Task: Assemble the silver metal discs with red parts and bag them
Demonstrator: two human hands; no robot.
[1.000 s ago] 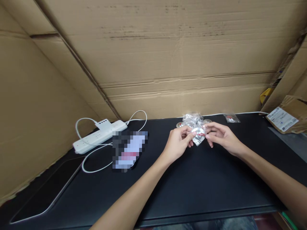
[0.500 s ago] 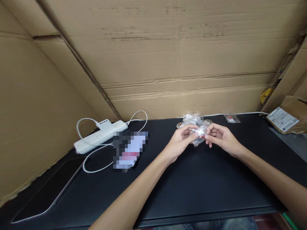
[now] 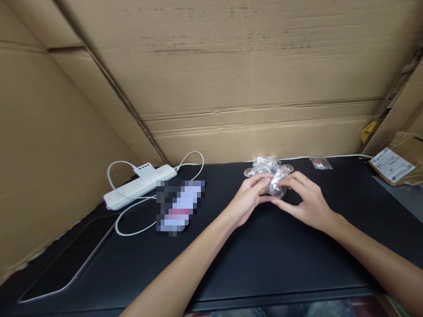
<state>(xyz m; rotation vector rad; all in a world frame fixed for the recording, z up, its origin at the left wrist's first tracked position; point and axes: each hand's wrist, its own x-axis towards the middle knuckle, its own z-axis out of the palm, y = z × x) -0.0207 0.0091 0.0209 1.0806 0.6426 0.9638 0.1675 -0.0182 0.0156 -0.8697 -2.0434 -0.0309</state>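
Working at the far side of a black counter, a person's two hands meet over a wrapped disc, a shiny round piece in clear film with a touch of red. The left hand is curled closed, pinching the disc's left side; the right hand is partly open, fingertips against the wrapping and thumb spread below, and whether it truly grips cannot be told. The step in hand looks like turning or working the wrapping between the fingers; the next move seems to call for a steady left pinch and light right fingertips, as the film looks slippery. Just beyond sits a heap of clear wrapping, flanked by a left metal disc and a right metal disc, which crowd the far side. A small packet lies farther right, near a labelled parcel. Well to the left are a power strip, a pixelated device and a dark tablet, while a cardboard wall limits reach beyond.
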